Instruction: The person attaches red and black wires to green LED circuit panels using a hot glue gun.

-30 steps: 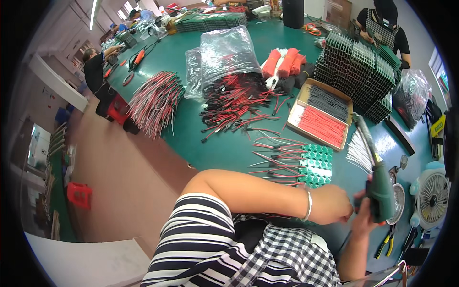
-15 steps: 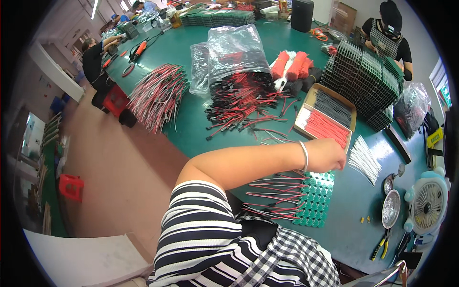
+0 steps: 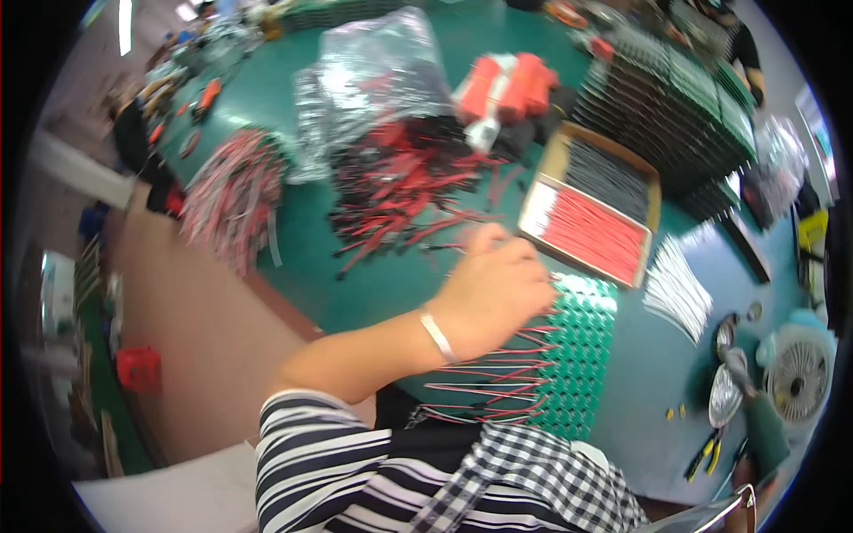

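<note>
My left hand (image 3: 499, 286), a bracelet at its wrist, is over the left edge of the green circuit board panel (image 3: 577, 355). Its fingers are bent inward and somewhat blurred; their tips and anything between them are hidden. Below the hand, red, black and white wires (image 3: 489, 389) stretch left from the panel in rows. At the lower right, a skin-coloured patch, perhaps my right hand (image 3: 755, 489), shows beside a blurred dark green shape (image 3: 769, 435). That shape reaches up toward the metal bowl (image 3: 726, 395); fingers cannot be made out there.
A carton (image 3: 653, 226) of red and black wires lies beyond the panel, with white wires (image 3: 678, 289) to its right. Wire heaps (image 3: 235, 200) and a plastic bag (image 3: 382, 71) lie farther left. Stacked green racks (image 3: 675, 107), a fan (image 3: 797, 377) and pliers (image 3: 705, 455) are rightward.
My left hand has moved left from beside the carton to the panel's left edge. The view has shifted. A blurred dark green shape has appeared by the bowl.
</note>
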Action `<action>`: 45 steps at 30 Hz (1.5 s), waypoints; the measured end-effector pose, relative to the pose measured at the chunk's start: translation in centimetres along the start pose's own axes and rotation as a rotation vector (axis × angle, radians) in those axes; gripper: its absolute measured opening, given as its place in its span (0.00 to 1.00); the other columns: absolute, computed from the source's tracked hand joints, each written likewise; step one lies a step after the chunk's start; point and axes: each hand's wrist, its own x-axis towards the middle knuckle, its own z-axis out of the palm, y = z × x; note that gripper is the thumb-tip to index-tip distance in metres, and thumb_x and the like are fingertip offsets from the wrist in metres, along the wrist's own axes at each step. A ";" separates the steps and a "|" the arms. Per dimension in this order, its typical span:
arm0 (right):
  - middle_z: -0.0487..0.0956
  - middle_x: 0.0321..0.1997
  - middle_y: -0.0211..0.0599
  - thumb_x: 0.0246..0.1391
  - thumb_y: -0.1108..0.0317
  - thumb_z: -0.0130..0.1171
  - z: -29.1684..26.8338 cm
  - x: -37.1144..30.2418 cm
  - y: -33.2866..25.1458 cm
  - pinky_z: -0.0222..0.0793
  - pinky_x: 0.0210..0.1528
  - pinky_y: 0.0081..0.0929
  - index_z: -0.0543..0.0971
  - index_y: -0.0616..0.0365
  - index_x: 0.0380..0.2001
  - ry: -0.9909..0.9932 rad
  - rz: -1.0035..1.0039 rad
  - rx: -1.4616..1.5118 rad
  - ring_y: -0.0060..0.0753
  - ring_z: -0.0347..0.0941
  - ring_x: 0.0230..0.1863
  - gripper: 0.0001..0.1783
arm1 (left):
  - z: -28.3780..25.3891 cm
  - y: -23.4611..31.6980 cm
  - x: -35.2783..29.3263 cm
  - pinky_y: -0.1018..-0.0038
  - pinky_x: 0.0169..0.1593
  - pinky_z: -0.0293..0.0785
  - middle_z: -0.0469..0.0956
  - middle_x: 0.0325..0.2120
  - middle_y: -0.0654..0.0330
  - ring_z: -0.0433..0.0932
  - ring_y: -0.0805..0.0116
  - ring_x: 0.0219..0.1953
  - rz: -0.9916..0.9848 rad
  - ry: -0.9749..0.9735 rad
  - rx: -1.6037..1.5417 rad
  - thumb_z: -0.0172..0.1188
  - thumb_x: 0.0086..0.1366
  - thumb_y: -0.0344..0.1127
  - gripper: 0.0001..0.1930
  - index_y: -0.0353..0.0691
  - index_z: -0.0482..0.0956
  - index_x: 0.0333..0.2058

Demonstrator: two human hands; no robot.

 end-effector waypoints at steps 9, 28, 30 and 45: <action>0.77 0.39 0.53 0.48 0.56 0.63 14.6 -0.6 -4.1 0.69 0.16 0.27 0.64 0.70 0.51 -0.303 0.614 1.625 0.37 0.74 0.17 0.35 | 4.0 0.0 0.4 0.55 0.54 0.49 0.73 0.24 0.75 0.71 0.73 0.39 -0.071 0.061 0.203 0.62 0.52 0.37 0.04 0.54 0.80 0.29; 0.79 0.32 0.36 0.45 0.73 0.57 17.2 1.7 -7.4 0.72 0.41 0.34 0.78 0.61 0.37 -0.529 0.345 1.286 0.40 0.77 0.32 0.13 | 5.4 -1.2 3.0 0.59 0.51 0.48 0.72 0.22 0.78 0.68 0.75 0.34 -0.002 0.075 0.213 0.62 0.49 0.35 0.06 0.54 0.83 0.28; 0.79 0.32 0.37 0.44 0.74 0.58 18.1 1.5 -7.2 0.72 0.40 0.34 0.78 0.61 0.37 -0.495 0.228 1.209 0.41 0.77 0.33 0.13 | 5.4 -1.2 3.1 0.59 0.51 0.48 0.72 0.22 0.78 0.68 0.75 0.34 0.000 0.073 0.207 0.62 0.49 0.35 0.06 0.54 0.83 0.28; 0.80 0.37 0.40 0.43 0.76 0.59 18.6 2.7 -7.9 0.72 0.41 0.34 0.79 0.60 0.39 -0.431 -0.089 0.987 0.42 0.77 0.37 0.15 | 5.5 -1.5 3.0 0.60 0.51 0.49 0.71 0.23 0.77 0.68 0.75 0.35 -0.015 0.063 0.185 0.62 0.47 0.35 0.06 0.55 0.81 0.27</action>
